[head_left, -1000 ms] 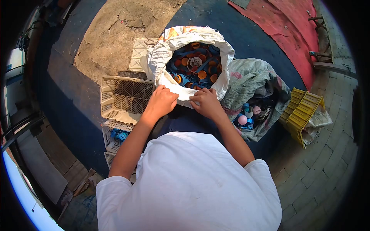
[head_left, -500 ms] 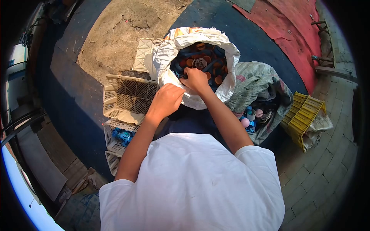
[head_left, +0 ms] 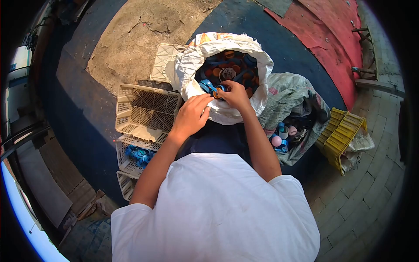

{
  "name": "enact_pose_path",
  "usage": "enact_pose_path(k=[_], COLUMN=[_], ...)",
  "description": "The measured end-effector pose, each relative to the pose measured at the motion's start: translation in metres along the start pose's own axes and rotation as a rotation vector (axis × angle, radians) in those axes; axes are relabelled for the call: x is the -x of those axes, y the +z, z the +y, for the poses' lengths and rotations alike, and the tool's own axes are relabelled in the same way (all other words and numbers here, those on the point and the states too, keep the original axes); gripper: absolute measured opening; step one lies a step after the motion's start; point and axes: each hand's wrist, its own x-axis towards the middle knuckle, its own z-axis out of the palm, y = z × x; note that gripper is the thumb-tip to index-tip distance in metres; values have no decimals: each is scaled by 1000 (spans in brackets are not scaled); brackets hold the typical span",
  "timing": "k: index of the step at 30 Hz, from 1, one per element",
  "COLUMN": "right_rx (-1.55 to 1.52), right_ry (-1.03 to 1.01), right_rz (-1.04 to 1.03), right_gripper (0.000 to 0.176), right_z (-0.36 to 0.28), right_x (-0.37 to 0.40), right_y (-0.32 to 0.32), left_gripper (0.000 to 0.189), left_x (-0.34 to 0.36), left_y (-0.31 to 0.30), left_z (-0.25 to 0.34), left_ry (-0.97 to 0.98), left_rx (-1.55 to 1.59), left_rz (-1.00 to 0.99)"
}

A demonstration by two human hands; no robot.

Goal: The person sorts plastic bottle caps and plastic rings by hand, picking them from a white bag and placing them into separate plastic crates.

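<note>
A white woven sack point(head_left: 185, 65) stands in front of me with its mouth rolled open. Inside lie many blue and orange plastic pieces point(head_left: 244, 70) that look like caps with straps. Over the sack's near edge, my right hand point(head_left: 235, 95) is closed on a blue plastic cap point(head_left: 207, 85) with an orange ring at its inside. My left hand point(head_left: 190, 115) is at the near left rim, its fingers bent over the sack's edge close to the cap. The rim seems to lie between its fingers and thumb; the fingertips are partly hidden.
Stacked beige plastic crates point(head_left: 148, 107) stand at the left, one holding blue pieces point(head_left: 139, 156). A grey-green sack point(head_left: 283, 94) with mixed plastic items is at the right. Beyond it are a yellow crate point(head_left: 342, 135) and a red mat point(head_left: 327, 39).
My right hand has come up from inside the sack towards the near rim, bringing a blue cap into view. My left hand has shifted slightly and its thumb now stands apart.
</note>
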Motion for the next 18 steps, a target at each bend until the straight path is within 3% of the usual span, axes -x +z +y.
enact_pose_path(k=[4, 8, 11, 13, 16, 18], right_rx=[-125, -160, -161, -204, -594, -748], right_ry=[-57, -119, -89, -63, 144, 169], right_rz=[113, 225, 262, 257, 129, 84], right_gripper=[39, 37, 38, 38, 38, 37], right_z=[1, 6, 10, 14, 1, -7], right_x=[20, 37, 46, 49, 58, 62], right_y=[-9, -14, -17, -18, -27, -34], left_gripper=[52, 55, 54, 53, 51, 50], left_x=[-13, -31, -41, -45, -48, -50], left_y=[8, 23, 39, 37, 37, 38], left_z=[11, 9, -1, 7, 13, 15], left_ry=[-35, 113, 126, 14, -25, -66], left_rx=[53, -185, -43, 84, 160, 240], left_rz=[39, 34, 14, -36, -17, -12])
